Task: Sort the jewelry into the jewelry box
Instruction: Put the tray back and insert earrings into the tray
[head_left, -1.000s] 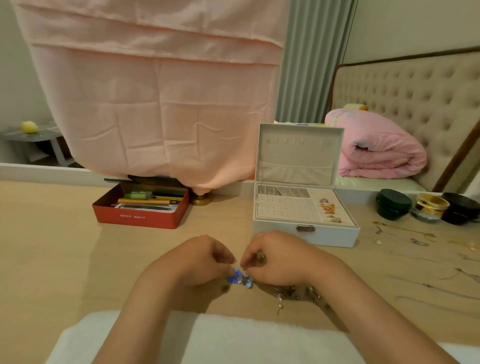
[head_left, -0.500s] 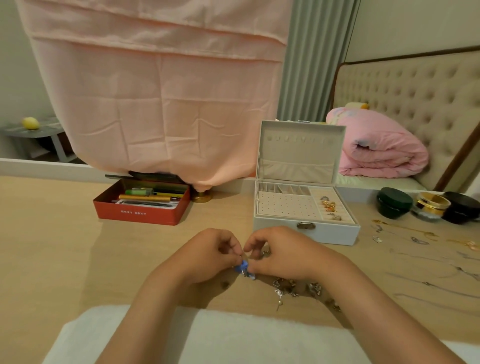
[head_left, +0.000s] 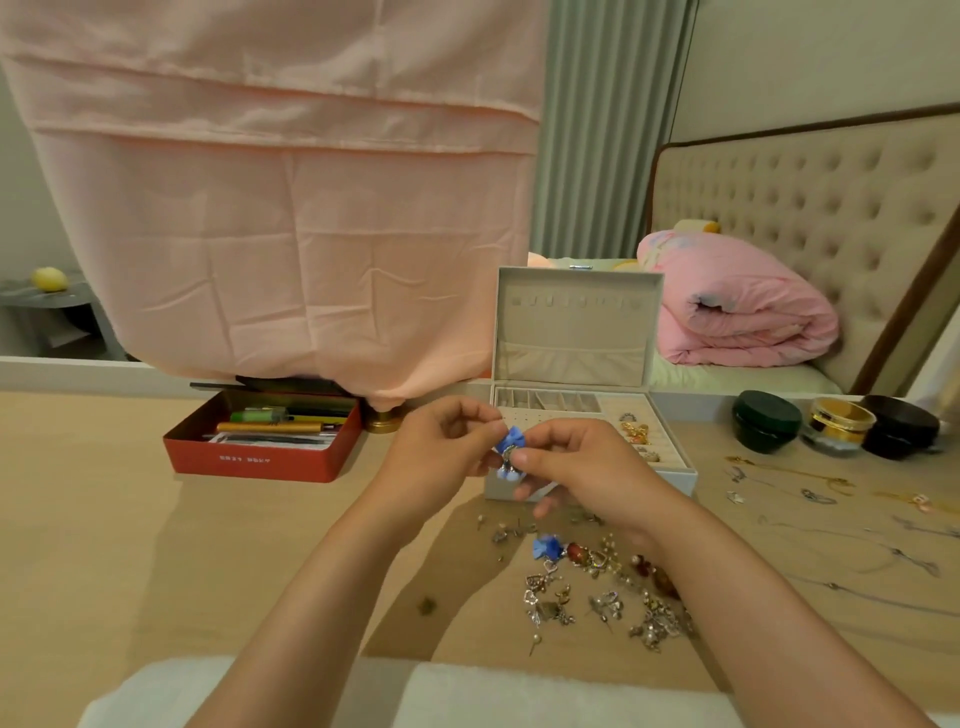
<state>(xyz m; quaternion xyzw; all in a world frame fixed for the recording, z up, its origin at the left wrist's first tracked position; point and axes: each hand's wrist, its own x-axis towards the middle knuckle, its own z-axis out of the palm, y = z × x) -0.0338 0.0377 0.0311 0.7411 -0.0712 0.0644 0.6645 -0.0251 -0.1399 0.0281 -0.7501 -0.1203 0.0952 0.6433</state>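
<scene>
At the near edge lies a white towel (head_left: 467, 696) on the pale wooden bench (head_left: 104, 545). Just past it, under the right forearm, a loose pile of earrings (head_left: 597, 597) is scattered on the bench, with a blue bow earring (head_left: 546, 546) lying at its far edge. Above the pile both hands are raised and meet in front of the jewelry box. The left hand (head_left: 441, 447) and the right hand (head_left: 587, 467) both have their fingers curled, and together they pinch a second blue bow earring (head_left: 511, 440) between the fingertips, held in the air in front of the box's near left corner. The white jewelry box (head_left: 675, 480) stands open on the bench behind the hands with its lid (head_left: 576, 322) upright. A few gold pieces (head_left: 635, 431) sit in its right-hand compartments. To the right of the box thin chains (head_left: 779, 475) are spread over the bench. Beyond them three jars stand in a row: a dark green jar (head_left: 766, 421), a gold-banded jar (head_left: 839, 423) and a black jar (head_left: 901, 426). To the left of the box an open red tin (head_left: 260, 460) holds pens. Behind it all hangs a pink cloth (head_left: 285, 234), and farther right a folded pink quilt (head_left: 737, 317) lies on a bed against a tufted headboard (head_left: 805, 208).
</scene>
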